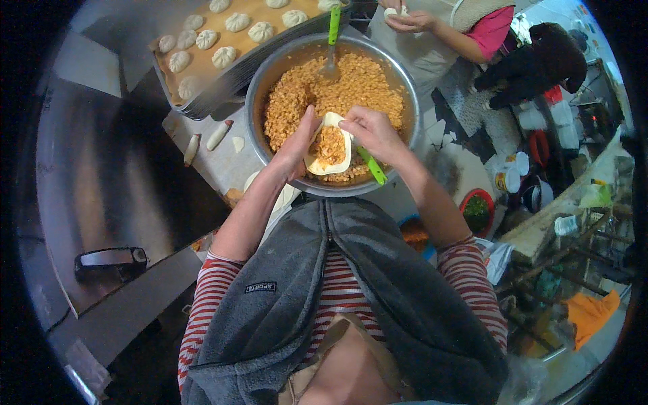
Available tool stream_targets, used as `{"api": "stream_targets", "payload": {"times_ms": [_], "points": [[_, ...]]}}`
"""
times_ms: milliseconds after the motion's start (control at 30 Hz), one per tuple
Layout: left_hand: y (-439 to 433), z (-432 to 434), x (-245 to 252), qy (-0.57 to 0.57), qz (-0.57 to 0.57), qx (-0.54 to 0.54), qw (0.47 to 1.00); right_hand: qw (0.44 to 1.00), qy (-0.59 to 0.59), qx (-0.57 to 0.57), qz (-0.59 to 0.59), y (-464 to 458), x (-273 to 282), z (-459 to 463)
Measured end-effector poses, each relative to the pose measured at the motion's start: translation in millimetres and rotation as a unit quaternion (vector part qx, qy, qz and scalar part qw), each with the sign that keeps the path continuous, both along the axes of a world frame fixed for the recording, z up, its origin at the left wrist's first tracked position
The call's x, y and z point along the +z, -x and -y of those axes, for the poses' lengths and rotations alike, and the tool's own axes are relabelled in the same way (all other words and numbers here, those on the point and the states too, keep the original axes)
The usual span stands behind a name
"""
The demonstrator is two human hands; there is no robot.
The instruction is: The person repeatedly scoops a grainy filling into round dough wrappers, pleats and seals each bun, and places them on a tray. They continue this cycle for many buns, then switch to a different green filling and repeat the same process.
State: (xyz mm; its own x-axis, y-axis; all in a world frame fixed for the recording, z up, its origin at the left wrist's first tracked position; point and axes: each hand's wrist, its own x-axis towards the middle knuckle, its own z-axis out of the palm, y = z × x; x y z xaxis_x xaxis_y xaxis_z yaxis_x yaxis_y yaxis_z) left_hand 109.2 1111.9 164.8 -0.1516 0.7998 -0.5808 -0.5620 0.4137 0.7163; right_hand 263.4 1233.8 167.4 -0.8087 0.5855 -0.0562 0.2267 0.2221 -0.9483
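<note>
Over a large metal bowl (412,91) of orange-brown diced filling (369,76), my two hands hold a round dough wrapper (315,166) topped with filling (331,144). My left hand (296,147) supports the wrapper from the left and below, its thumb raised along the side. With fingertips closed on the wrapper's upper right edge, my right hand (372,129) pinches the dough. A green-handled spoon (331,50) stands in the filling at the bowl's far side. Below my right hand, a second green handle (372,166) lies across the near rim; its other end is hidden.
A lined tray (217,30) of pleated buns (261,32) sits beyond the bowl at left. Small dough pieces (218,135) lie on the worktop near flat wrappers (283,197). A co-worker's hands (412,20) hold dough across from me. A red-rimmed bowl (477,212) of chopped greens is at right.
</note>
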Motion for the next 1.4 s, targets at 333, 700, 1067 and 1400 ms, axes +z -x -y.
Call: {"api": "stream_targets", "payload": {"times_ms": [333,700,1067,1400], "points": [[8.9,1.1,17.7,-0.074,-0.093,-0.079,0.99,0.999,0.016,-0.035,-0.014,1.1,16.9,1.4],[26.0,-15.0,18.6,-0.12,-0.316,-0.233,0.912,0.999,-0.032,0.008,0.036,-0.3,35.7,11.2],[-7.8,-4.5,12.1,-0.153,0.119,0.11,0.975,0.989,-0.075,-0.117,-0.048,7.2,34.6,21.7],[-4.2,-4.7,15.5,-0.161,-0.031,0.073,0.984,0.994,-0.011,-0.086,-0.069,18.5,25.7,13.0]]}}
